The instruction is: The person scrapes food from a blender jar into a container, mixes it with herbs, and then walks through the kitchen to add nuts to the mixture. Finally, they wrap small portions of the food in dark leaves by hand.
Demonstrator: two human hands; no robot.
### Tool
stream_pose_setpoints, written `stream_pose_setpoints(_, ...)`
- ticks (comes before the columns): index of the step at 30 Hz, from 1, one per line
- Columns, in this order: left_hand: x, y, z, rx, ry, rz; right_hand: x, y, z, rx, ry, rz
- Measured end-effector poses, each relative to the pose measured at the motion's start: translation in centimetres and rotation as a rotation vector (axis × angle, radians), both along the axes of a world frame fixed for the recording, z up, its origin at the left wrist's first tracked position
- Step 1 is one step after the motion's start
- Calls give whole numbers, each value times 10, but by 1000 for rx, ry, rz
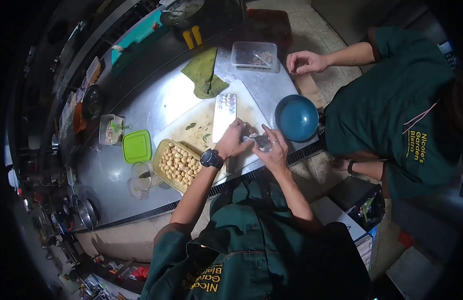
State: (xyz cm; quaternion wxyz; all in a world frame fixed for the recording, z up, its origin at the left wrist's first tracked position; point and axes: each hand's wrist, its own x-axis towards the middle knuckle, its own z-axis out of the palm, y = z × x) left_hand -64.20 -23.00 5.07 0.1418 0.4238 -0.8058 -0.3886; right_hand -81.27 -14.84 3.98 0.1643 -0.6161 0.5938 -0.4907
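Note:
Over the white cutting board (179,122), my two hands meet in front of me. My right hand (274,152) is closed on a small shiny, see-through cup (263,143). Beside it, my left hand (233,142), with a black watch on its wrist, has its fingers pressed together at the cup's edge; what they hold is too small to make out. A broad cleaver blade (225,114) lies on the board just beyond my left hand. A yellowish tub of pale round pieces (180,166) stands near my left forearm, by a few green leaf bits (191,125).
A blue bowl (297,118) sits at the right edge of the steel counter (109,185). Further back are a green cloth (201,72) and a clear container (255,56). A green lid (137,146) lies left. A co-worker (391,110) stands close on the right.

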Motion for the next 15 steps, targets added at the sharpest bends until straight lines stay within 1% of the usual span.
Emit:
stream_pose_setpoints(4,1,-2,9,-69,21,47,6,8,7,33,0,-78)
stream_pose_setpoints(8,-7,1,-3,-79,-1,109,7,7,3,100,-37,-145)
stream_pose_setpoints(10,-17,11,-1,-169,47,204,10,5,0,133,-73,-212)
stream_pose_setpoints(11,-18,13,0,-169,50,199,10,3,-2,132,-71,-218)
stream_pose_setpoints(13,-16,18,1,-276,-86,108,13,2,-2,213,-145,-216)
stream_pose_setpoints(14,-14,21,1,-274,-87,105,15,2,-1,215,-146,-219)
stream_pose_setpoints(15,-12,25,3,-346,-70,93,17,3,2,256,-198,-217)
